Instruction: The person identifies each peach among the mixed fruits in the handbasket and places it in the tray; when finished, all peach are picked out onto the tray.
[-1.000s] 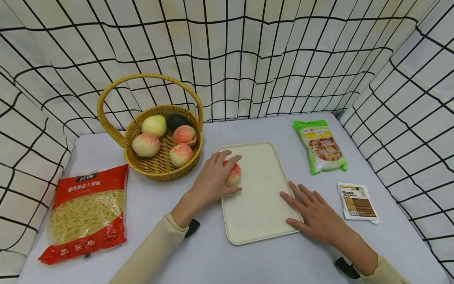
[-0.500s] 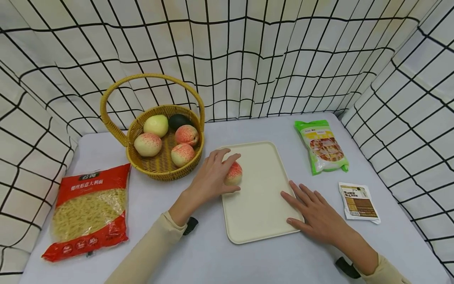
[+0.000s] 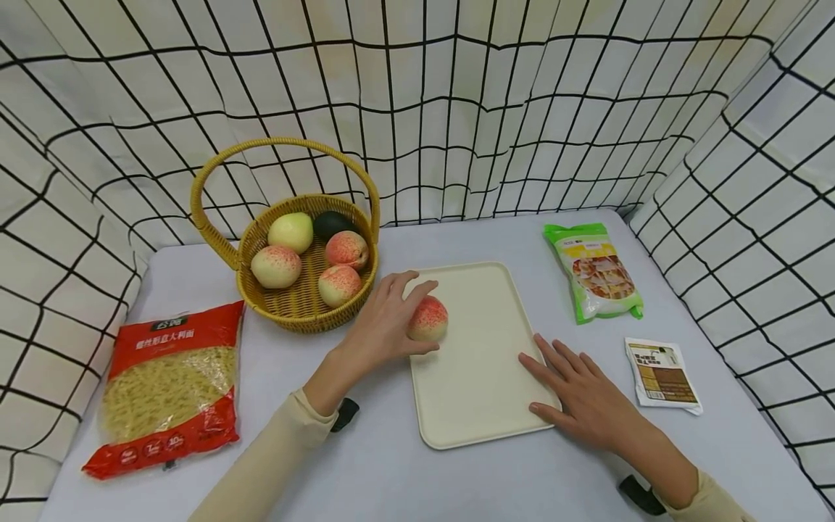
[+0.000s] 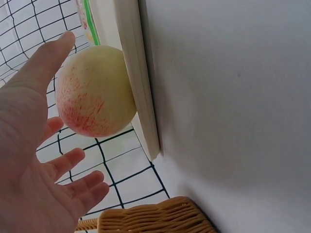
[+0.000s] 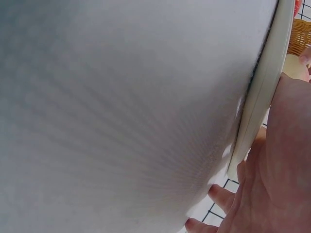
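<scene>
A red-and-cream peach (image 3: 429, 319) sits on the left part of a cream tray (image 3: 479, 391). My left hand (image 3: 385, 322) is just left of it, thumb and fingers spread loosely around that side. In the left wrist view, a gap shows between the peach (image 4: 95, 92) and the fingers of the left hand (image 4: 36, 155). My right hand (image 3: 587, 399) lies at the tray's right edge, its fingers extended and the thumb and index tips over the rim. The right wrist view shows its palm beside the tray's rim (image 5: 260, 92).
A wicker basket (image 3: 293, 319) with several fruits, including peaches (image 3: 276, 267), stands at the back left. A red pasta bag (image 3: 169, 391) lies at the left. A green food bag (image 3: 596, 272) and a small white-and-brown packet (image 3: 662, 375) lie at the right. Black netting (image 3: 417, 109) surrounds the table.
My left hand has drawn back slightly left from the peach, uncovering more of it. The peach stays on the tray. My right hand keeps its place at the tray's edge.
</scene>
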A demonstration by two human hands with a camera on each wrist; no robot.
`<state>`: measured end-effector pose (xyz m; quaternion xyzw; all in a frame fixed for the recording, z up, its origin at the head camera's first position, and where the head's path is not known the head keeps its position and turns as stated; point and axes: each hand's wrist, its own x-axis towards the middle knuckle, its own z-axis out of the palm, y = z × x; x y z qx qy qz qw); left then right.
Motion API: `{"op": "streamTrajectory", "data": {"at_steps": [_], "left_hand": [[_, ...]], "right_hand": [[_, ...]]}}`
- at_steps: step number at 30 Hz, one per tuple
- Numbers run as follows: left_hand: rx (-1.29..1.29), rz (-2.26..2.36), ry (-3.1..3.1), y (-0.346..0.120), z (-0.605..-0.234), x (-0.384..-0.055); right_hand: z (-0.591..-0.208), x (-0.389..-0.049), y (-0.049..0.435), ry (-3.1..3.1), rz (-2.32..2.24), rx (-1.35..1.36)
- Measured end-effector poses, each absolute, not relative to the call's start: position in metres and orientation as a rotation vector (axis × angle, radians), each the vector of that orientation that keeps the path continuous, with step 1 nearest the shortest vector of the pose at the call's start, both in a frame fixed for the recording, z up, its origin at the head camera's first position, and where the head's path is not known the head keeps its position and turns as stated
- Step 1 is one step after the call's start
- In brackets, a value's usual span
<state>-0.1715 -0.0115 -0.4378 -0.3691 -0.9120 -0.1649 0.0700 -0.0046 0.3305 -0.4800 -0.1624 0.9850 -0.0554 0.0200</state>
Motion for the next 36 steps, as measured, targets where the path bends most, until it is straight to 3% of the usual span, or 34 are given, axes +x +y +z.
{"op": "streamTrajectory", "data": {"at_steps": [36], "left_hand": [[-1.039, -0.568, -2.729, -0.051, -0.418, -0.178]], "right_hand": [[-0.48, -0.003, 0.329, 3.072, -0.159, -0.51]]}}
